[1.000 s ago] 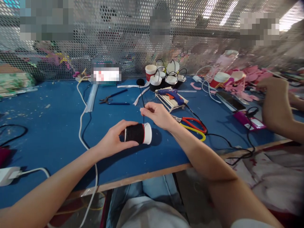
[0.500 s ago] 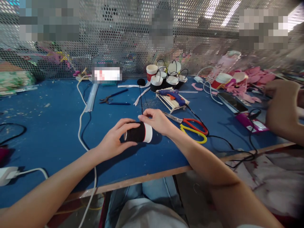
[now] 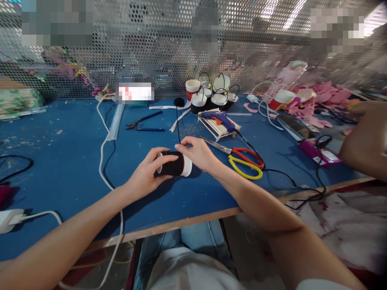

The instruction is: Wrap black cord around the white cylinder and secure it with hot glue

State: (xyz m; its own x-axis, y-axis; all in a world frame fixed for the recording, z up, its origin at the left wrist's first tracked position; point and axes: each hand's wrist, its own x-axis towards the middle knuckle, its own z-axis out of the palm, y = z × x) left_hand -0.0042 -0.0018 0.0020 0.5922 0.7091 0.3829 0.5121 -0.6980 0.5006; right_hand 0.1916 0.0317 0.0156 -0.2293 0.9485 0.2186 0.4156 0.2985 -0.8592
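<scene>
A small paper cup [image 3: 171,164] wrapped in black, with a white end and a thin red line, lies on its side just over the blue table. My left hand [image 3: 151,167] is closed around it from the left, thumb below and fingers on top. Beside its white end, my right hand [image 3: 195,151] pinches the lower end of a thin black wire [image 3: 177,125]. A round black tip [image 3: 179,102] shows at the wire's far end. Whether the wire touches the cup is hidden behind my fingers.
Scissors [image 3: 242,157] with red and yellow handles lie right of my right hand. Beyond are a blue glue gun [image 3: 220,121] on a stick rack, pliers [image 3: 145,122] and several black-wrapped cups [image 3: 198,100]. A white cable [image 3: 102,161] crosses at left; another person's arm [image 3: 365,141] is at right.
The cup, both my hands and the wire hold almost the same pose, with only a slight shift in the view. The other person's arm at right has moved lower and outward.
</scene>
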